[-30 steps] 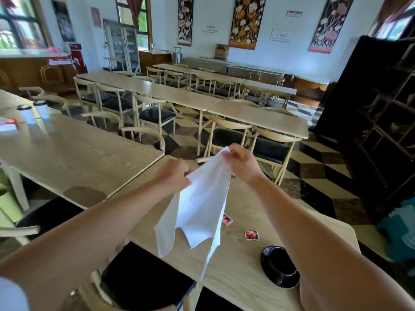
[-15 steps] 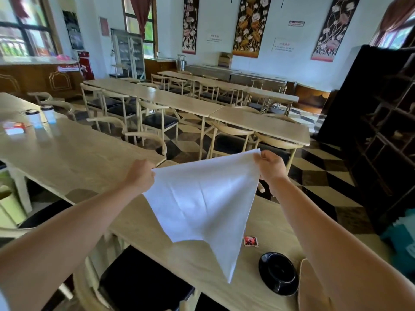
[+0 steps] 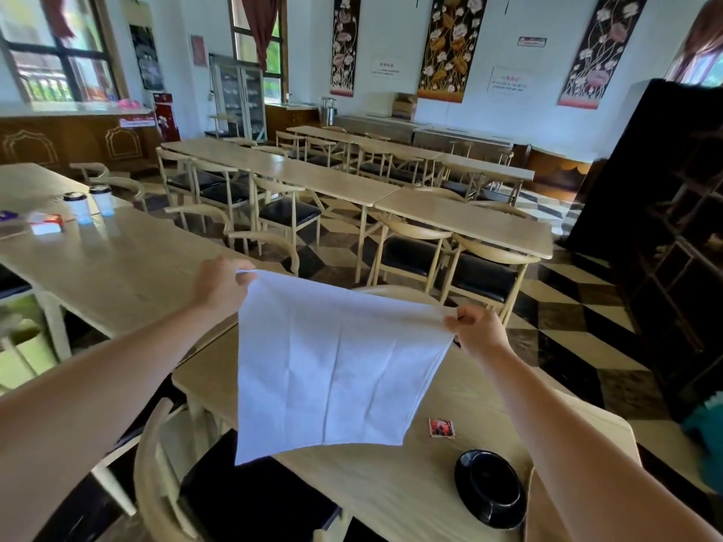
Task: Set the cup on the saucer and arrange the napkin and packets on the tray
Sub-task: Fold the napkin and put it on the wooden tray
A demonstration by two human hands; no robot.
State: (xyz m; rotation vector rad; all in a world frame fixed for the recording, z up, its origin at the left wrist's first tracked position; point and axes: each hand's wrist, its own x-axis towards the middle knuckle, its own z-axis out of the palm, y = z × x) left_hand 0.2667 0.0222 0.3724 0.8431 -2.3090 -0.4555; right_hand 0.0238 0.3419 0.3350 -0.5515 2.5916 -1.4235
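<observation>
While my left hand and right hand pinch the napkin spread above the surface, fingers closed on its corners, saucer and packet beneath.

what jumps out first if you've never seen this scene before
The white napkin dominates the middle of the view, spread open in the air above the wooden table, with the left hand and right hand each pinching an upper corner. Next comes the black saucer on the table at lower right, with a small red packet lying just beyond it.
</observation>
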